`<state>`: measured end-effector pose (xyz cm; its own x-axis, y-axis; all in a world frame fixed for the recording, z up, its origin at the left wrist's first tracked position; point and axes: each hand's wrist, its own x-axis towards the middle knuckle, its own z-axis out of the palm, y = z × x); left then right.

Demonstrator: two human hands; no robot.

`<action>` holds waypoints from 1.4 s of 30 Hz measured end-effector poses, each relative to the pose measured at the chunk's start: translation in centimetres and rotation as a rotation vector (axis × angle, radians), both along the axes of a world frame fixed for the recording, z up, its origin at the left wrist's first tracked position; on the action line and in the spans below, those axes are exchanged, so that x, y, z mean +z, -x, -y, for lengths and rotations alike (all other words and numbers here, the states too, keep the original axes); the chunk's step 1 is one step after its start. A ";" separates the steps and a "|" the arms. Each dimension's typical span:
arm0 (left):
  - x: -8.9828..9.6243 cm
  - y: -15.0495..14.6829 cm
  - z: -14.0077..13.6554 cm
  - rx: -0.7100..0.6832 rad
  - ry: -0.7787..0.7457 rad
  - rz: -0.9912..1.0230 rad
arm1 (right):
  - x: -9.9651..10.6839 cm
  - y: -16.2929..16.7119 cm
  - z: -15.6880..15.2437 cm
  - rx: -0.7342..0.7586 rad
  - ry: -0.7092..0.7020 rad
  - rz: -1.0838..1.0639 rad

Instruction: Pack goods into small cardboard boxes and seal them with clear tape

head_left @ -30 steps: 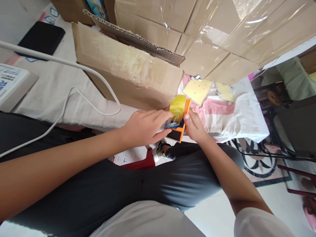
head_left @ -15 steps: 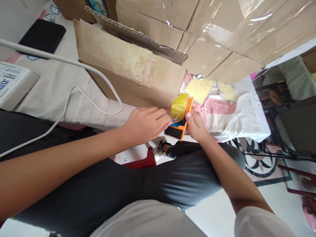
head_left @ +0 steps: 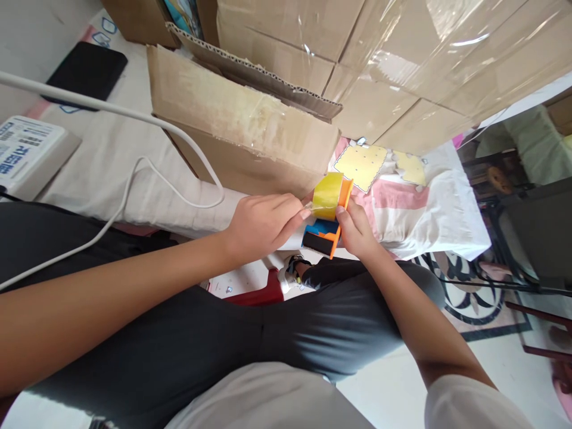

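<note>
An orange and blue tape dispenser (head_left: 322, 233) with a black roller and a toothed edge sits in my right hand (head_left: 356, 225), whose thumb presses on its orange side. Mounted in it is a roll of yellowish clear tape (head_left: 328, 195). My left hand (head_left: 267, 221) is closed just left of the roll, pinching the loose end of the tape, which stretches as a short twisted strip between fingers and roll. Directly behind both hands stands an open cardboard box (head_left: 243, 128) with its flap raised.
Wrapped cardboard boxes (head_left: 379, 83) rise at the back. Yellow scalloped cutouts (head_left: 361, 165) lie on the cloth-covered surface (head_left: 400, 223). A white cable (head_left: 179, 128) loops across the left, near a white box (head_left: 31, 152) and a black flat object (head_left: 87, 72). A red stool-like piece (head_left: 263, 291) is below.
My left hand has drawn slightly away from the dispenser, and a strip of tape now shows between its fingers and the roll. More of the dispenser's blue part is visible.
</note>
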<state>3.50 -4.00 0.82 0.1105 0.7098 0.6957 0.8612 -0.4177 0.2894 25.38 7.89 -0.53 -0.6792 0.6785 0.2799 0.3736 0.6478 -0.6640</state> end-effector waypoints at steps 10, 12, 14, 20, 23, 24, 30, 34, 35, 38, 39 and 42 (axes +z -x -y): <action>0.0 0.2 -0.2 -0.011 -0.029 0.000 | -0.4 0.6 0.6 -0.082 -0.015 -0.056; 0.3 0.4 -0.3 -0.018 -0.038 -0.023 | -0.5 0.7 0.9 -0.091 0.018 -0.070; 0.6 0.6 -0.5 -0.029 -0.049 -0.051 | -0.5 0.8 1.1 -0.101 0.039 -0.085; 0.9 1.0 -0.6 0.015 0.000 -0.084 | -0.3 0.7 1.0 -0.113 0.031 -0.081; 0.7 1.3 -0.8 0.069 0.061 -0.042 | -0.2 0.4 0.5 -0.080 0.056 -0.069; 0.7 1.5 -1.0 0.080 0.066 -0.028 | -0.2 0.4 0.4 -0.079 0.068 -0.069; 0.8 2.9 -1.7 -0.034 -0.128 -0.274 | -0.3 0.3 0.4 -0.085 0.086 -0.073; 1.0 3.0 -1.6 -0.045 -0.131 -0.332 | -0.3 0.5 0.5 -0.070 0.088 -0.086; 1.0 2.9 -1.5 -0.043 -0.113 -0.328 | -0.3 0.6 0.5 -0.073 0.085 -0.087; 0.8 2.4 -1.4 -0.033 -0.082 -0.303 | -0.2 0.6 0.4 -0.088 0.055 -0.083; 0.7 2.3 -1.3 -0.026 -0.072 -0.289 | -0.2 0.6 0.4 -0.088 0.041 -0.079; 0.3 1.8 -1.2 0.017 0.002 -0.222 | -0.1 0.7 0.5 -0.075 0.004 -0.058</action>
<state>1.70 -2.78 1.16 0.2491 0.7142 0.6541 0.9107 -0.4025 0.0927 24.72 7.42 -0.63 -0.6094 0.7277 0.3147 0.3816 0.6172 -0.6881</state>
